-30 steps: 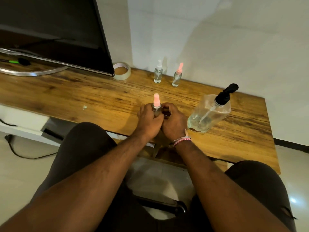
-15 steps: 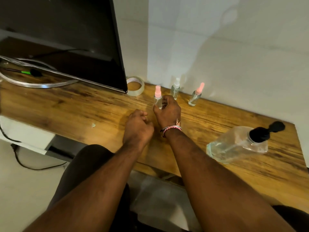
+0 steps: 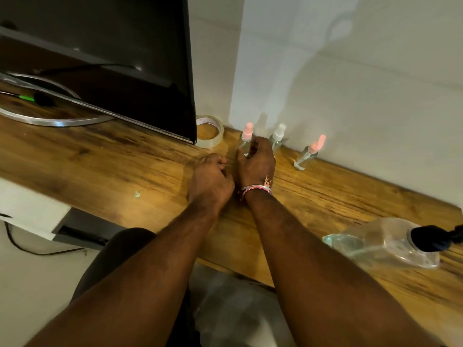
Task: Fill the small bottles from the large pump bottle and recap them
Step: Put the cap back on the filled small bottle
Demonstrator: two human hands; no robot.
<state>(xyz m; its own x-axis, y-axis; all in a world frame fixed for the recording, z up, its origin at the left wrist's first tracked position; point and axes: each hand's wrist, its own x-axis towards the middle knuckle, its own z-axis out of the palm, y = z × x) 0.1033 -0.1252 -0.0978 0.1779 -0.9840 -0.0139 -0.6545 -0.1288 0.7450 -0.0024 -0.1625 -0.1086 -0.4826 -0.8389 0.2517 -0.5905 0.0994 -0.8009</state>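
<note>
My right hand (image 3: 255,162) grips a small clear bottle with a pink cap (image 3: 245,137), standing it at the back of the wooden table (image 3: 100,159) near the wall. Right of it stand a small bottle with a white cap (image 3: 277,136) and another pink-capped small bottle (image 3: 309,154). My left hand (image 3: 210,181) rests on the table beside my right wrist, fingers curled, holding nothing. The large clear pump bottle (image 3: 383,242) with a black pump head stands at the right, near the table's front edge.
A roll of clear tape (image 3: 210,131) lies just left of the small bottles. A dark monitor (image 3: 112,63) on a curved metal stand (image 3: 50,120) fills the back left. The white wall runs directly behind the bottles. My knees are under the table's front edge.
My right hand has carried the pink-capped bottle from the table's front to the back row by the wall. My left hand let go of it and stayed behind, curled.
</note>
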